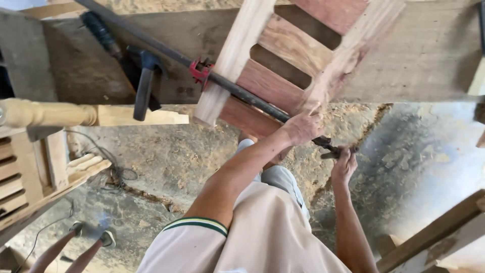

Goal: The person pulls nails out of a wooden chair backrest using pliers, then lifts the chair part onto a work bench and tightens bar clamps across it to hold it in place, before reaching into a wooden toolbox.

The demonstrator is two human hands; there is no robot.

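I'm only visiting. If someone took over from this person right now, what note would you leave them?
Left hand: pressed on the slatted reddish-and-pale wooden frame, beside the bar.
Right hand: closed on the handle end of the long black steel bar clamp.
The frame lies on the grey wooden bench, with a black hammer nearby.
Done: the clamp spans the frame, red jaw against its pale rail.
Left: tightness cannot be judged.

My left hand (303, 126) covered the spot where the bar clamp (237, 91) met the wooden frame (283, 65), and my right hand (344, 164) hid most of the clamp's handle. The frame ran off the top edge; the hammer (144, 81) lay half in shadow.
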